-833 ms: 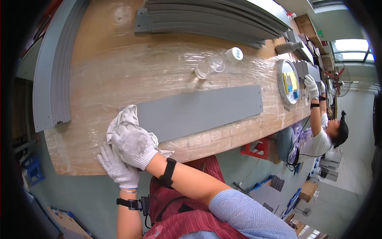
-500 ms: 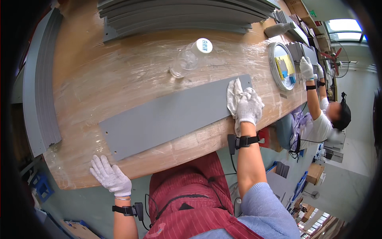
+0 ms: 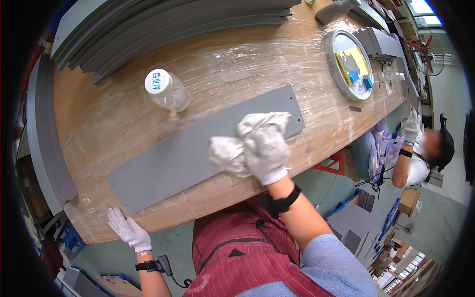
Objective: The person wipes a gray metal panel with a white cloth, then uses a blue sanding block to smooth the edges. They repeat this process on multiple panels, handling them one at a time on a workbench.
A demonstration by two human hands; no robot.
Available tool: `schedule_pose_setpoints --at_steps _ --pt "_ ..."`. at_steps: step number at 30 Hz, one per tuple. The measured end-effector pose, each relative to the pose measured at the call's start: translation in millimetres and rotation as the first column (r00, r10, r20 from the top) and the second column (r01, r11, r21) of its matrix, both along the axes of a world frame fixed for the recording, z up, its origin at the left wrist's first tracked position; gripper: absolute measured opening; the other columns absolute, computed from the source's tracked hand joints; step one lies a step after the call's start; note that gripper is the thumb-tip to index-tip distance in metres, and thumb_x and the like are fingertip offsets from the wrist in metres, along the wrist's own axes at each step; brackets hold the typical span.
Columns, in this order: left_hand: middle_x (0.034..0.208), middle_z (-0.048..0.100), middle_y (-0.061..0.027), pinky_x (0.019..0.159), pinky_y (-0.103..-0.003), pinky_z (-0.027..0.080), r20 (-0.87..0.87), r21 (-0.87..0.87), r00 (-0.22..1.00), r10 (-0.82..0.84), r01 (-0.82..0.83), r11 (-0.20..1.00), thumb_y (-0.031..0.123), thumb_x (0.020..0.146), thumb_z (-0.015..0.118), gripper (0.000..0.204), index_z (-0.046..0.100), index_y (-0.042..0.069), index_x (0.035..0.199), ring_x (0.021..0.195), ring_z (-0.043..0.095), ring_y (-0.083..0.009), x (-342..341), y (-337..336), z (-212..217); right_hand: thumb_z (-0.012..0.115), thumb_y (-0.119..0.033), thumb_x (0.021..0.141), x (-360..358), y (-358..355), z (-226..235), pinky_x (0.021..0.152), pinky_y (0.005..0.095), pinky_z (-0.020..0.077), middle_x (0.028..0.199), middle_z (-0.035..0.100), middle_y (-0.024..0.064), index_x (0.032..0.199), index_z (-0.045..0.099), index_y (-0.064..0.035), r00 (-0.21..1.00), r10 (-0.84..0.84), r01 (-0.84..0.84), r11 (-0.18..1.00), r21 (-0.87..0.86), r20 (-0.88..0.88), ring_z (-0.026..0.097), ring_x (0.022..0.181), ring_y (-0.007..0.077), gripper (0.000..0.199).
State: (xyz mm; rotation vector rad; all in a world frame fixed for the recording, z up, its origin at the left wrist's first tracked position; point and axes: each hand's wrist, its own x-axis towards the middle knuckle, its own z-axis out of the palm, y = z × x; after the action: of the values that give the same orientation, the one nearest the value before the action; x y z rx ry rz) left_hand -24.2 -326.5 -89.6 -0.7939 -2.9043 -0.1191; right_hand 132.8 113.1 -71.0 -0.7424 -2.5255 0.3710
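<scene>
A long grey flat panel (image 3: 168, 163) with small holes at its ends lies at a slant on the film-covered table (image 3: 94, 213). My right hand (image 3: 269, 156), in a white knit glove, is closed on a crumpled white cloth (image 3: 227, 154) over the panel's right half. Cloth and glove are slightly blurred, so firm contact with the surface cannot be made out. My left hand (image 3: 128, 230), gloved too, rests open at the table's front edge, just off the panel's near left corner, holding nothing. A clear bottle with a white cap (image 3: 170, 91) stands beyond the panel.
Stacked grey panels (image 3: 188, 34) fill the table's back, with another stack (image 3: 49, 133) along the left. On the right are a round tub lid (image 3: 331, 64) carrying yellow and blue pieces, and a grey bottle (image 3: 334, 12). A gloved co-worker (image 3: 410, 158) is at the right.
My right hand has moved left along the panel with the cloth. The view has shifted, and the bottle appears further left. The co-worker's visible hand is lower, away from the grey pieces.
</scene>
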Motion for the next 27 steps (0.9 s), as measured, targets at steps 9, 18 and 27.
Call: schedule_pose_setpoints --at_steps 9,18,27 --pt "0.137 0.061 -0.0174 0.11 -0.036 0.041 0.57 0.31 0.73 0.377 -0.615 0.725 0.028 0.103 0.054 0.047 0.057 -0.004 0.137 0.127 0.057 -0.0257 -64 54 17 0.053 -0.038 0.094 52 180 27 0.1 0.0424 0.0473 0.122 0.069 0.0178 0.12 0.07 -0.0083 0.846 -0.322 0.505 0.741 -0.443 0.425 0.063 0.115 0.0354 0.044" --pt "0.13 0.064 -0.0106 0.103 -0.034 0.045 0.894 0.315 0.365 0.259 -0.925 0.213 0.043 0.104 0.053 0.055 0.06 -0.002 0.133 0.118 0.059 -0.0221 -76 94 41 0.06 -0.021 0.09 37 159 32 0.097 0.0371 0.0504 0.125 0.069 0.0168 0.128 0.066 -0.0046 0.954 -0.242 0.29 0.571 -0.768 0.18 0.065 0.113 0.0296 0.042" --pt "0.108 0.064 -0.0077 0.092 -0.039 0.05 0.783 0.561 0.606 -0.14 -0.786 -0.261 0.032 0.1 0.06 0.025 0.067 0.008 0.104 0.105 0.062 -0.0208 -40 59 66 0.064 -0.002 0.087 111 129 44 0.088 0.0297 0.0536 0.111 0.07 0.01 0.118 0.067 0.0027 0.838 -0.534 -0.033 0.163 -0.986 -0.116 0.065 0.101 0.0162 0.032"
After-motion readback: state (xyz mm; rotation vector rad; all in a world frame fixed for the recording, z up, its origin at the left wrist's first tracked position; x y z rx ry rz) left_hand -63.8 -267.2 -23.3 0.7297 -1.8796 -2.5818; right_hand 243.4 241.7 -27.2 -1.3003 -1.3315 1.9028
